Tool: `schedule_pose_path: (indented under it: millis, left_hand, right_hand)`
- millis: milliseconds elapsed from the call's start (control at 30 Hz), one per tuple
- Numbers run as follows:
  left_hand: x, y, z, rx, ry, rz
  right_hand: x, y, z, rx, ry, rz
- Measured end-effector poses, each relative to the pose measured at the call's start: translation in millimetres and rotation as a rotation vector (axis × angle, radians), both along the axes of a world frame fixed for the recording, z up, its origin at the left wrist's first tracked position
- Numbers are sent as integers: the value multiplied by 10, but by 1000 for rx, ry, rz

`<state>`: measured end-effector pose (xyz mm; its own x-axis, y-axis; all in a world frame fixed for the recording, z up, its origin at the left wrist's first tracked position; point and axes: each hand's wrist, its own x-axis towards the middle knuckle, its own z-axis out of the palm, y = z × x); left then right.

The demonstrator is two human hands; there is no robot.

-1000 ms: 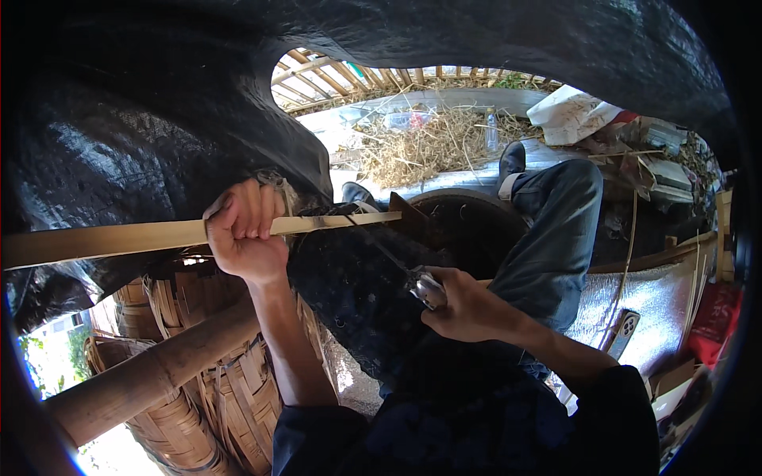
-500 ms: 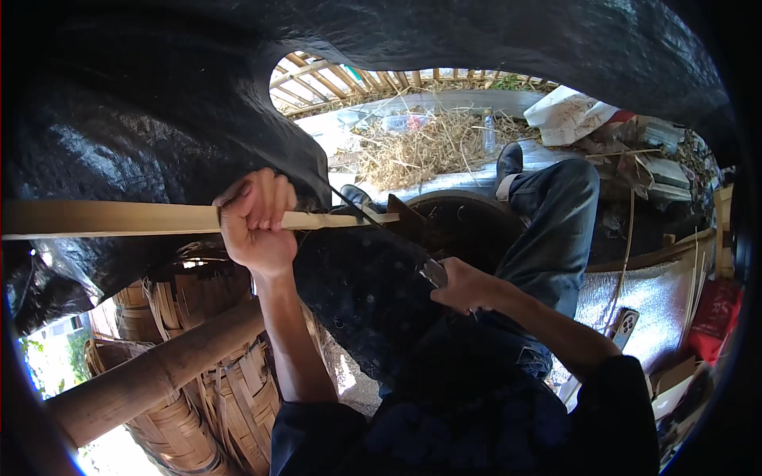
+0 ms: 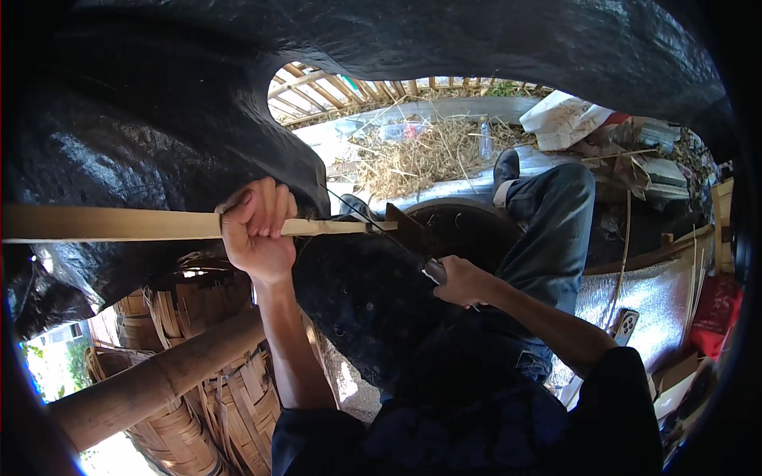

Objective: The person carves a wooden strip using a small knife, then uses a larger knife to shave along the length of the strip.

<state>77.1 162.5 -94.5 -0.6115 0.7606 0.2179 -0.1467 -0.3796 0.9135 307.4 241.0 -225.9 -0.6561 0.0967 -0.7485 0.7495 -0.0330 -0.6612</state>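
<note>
My left hand [image 3: 258,226] is closed around a long pale bamboo strip [image 3: 119,224], which lies level across the view from the left edge. Its right end sticks out past my fist, above my dark-covered lap [image 3: 357,305]. My right hand [image 3: 460,282] grips the grey handle of a tool with a long, thin, dark blade [image 3: 399,244]. Whether it is a knife or a saw, I cannot tell. The blade slants up and left, crossing the strip close to its right end. Beside that end stands a dark brown wedge-shaped piece [image 3: 406,230].
Black plastic sheeting [image 3: 143,143] hangs at the left and overhead. Woven bamboo baskets [image 3: 182,432] and a thick bamboo pole [image 3: 159,377] are at lower left. Straw [image 3: 429,155] and a clear bottle [image 3: 486,136] lie ahead. A phone [image 3: 625,325] and red bag [image 3: 714,313] are at right.
The blade has shifted slightly down and right where it crosses the strip, and less of it shows beyond. Both hands stay nearly in place, still gripping.
</note>
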Motion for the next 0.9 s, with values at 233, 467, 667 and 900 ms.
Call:
schedule_pose_path:
  millis: [233, 467, 667, 900]
  left_hand:
    - [27, -46, 21, -2, 4, -26]
    - [51, -57, -6, -7, -8, -41]
    - [29, -61, 39, -22, 22, 6]
    - [-13, -8, 19, -12, 1, 2]
  right_hand:
    - [-52, 146, 289, 17, 374, -18]
    - [-22, 105, -280, 88, -81, 58]
    - [-104, 207, 141, 61, 262, 18]
    - [-25, 142, -643, 124, -192, 148]
